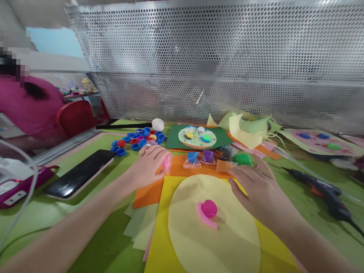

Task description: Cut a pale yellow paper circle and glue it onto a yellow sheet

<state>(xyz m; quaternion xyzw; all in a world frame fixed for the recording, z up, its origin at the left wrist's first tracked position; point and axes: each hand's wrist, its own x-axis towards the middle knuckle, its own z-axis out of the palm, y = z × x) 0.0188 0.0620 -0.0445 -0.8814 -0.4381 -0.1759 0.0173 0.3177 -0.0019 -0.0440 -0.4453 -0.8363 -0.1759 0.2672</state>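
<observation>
My left hand (151,161) is closed around a lump of pink clay (167,164), which seems to be in a clear wrapper. My right hand (253,181) has its fingers stretched out beside an orange packet (224,166) and a green clay packet (243,159). Between my forearms lies a pale yellow paper oval (193,248) on a yellow sheet (157,239). On the oval sit a magenta ball (209,208) and a curved pink clay strip (207,221) against its lower left side. Blue (192,157) and purple (208,156) clay packets lie between my hands.
Bottle-cap rings (137,141) lie left of a decorated oval (196,137) on green card. A phone (80,174) and a magenta power strip (19,186) are at left. A glue gun (320,193) lies at right. A perforated metal screen (232,66) stands behind; a person in pink (24,107) sits beyond.
</observation>
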